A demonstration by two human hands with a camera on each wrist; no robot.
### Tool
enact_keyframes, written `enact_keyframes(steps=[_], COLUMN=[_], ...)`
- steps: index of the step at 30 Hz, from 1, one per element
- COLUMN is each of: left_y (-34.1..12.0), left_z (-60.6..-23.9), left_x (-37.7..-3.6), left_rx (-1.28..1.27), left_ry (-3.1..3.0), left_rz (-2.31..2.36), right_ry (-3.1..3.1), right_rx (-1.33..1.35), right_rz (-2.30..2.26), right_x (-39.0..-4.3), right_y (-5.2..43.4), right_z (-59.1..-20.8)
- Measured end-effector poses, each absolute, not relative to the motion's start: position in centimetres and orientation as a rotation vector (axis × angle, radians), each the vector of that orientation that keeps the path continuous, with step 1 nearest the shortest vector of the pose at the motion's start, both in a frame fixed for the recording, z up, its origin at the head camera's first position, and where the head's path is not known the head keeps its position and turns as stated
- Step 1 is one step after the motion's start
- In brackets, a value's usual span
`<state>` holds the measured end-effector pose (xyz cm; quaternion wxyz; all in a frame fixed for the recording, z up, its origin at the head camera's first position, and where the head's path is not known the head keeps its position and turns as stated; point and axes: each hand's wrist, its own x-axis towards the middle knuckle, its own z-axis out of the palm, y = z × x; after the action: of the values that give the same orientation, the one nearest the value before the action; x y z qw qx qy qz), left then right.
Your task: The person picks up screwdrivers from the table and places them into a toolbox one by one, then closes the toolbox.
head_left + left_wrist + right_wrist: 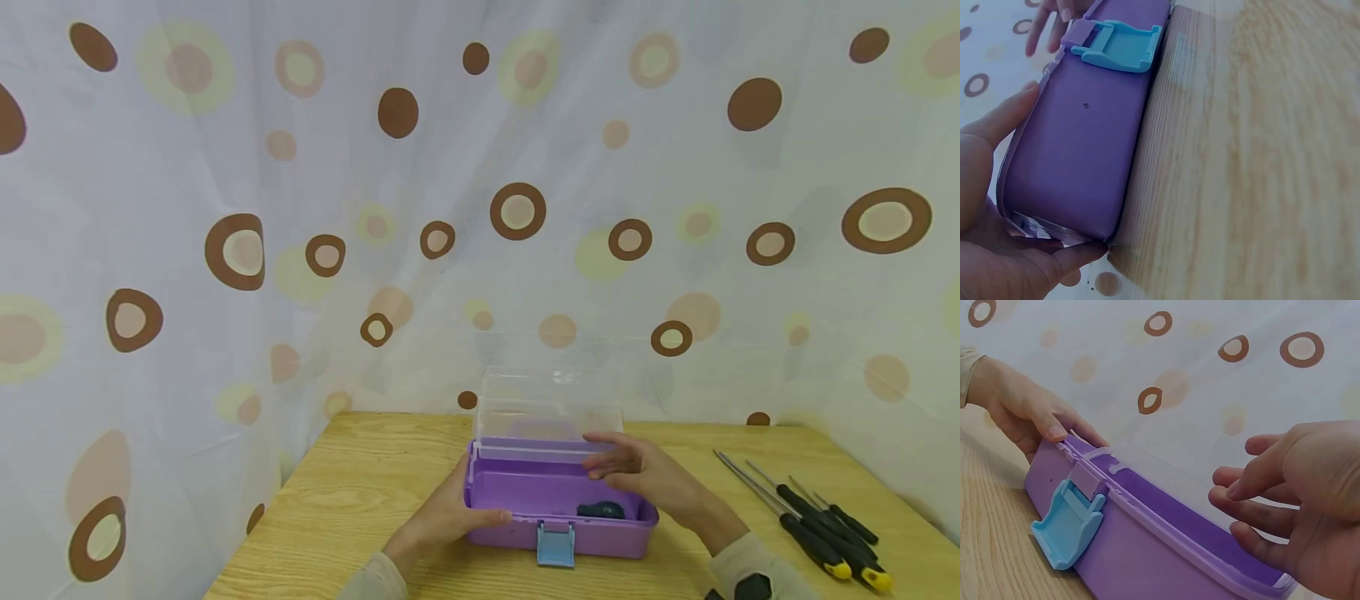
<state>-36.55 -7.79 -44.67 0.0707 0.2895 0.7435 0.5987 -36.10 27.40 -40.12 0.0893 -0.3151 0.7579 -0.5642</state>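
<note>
— So, where's the purple toolbox (558, 508)?

— Front middle of the wooden table (360, 492), clear lid (551, 412) up, blue latch (556, 543) hanging loose. My left hand (450, 521) grips its left end; my right hand (637, 471) hovers over it, fingers relaxed, holding nothing.

— Anything left?

— Probably loading: only one dark object (600, 510) lies inside. Screwdrivers (810, 517) wait at three o'clock, nothing between.
</note>
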Motion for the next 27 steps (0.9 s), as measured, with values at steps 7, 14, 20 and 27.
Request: enact_keyframes(steps=[7,14,20,27], left_y=[-7.8,-7.8,-7.7,-7.7], left_z=[-44.6,-44.7,-44.7,-44.7], left_x=[-36.5,-36.5,-36.6,-36.5], left_rx=[0.884,0.851,0.860,0.839], left_ry=[2.220,2.234,2.219,2.252], left_rz=[1.814,1.812,1.820,1.806], right_ry=[2.242,2.278,2.251,2.227], right_rx=[-0.920,-0.899,-0.910,-0.912], right_rz=[-1.739,-1.763,-1.780,-1.791], right_x=[-36.0,-35.8,-35.7,-35.5], right_y=[27.9,28.1,28.4,28.4], right_z=[-39.7,-39.2,-39.0,-38.8])
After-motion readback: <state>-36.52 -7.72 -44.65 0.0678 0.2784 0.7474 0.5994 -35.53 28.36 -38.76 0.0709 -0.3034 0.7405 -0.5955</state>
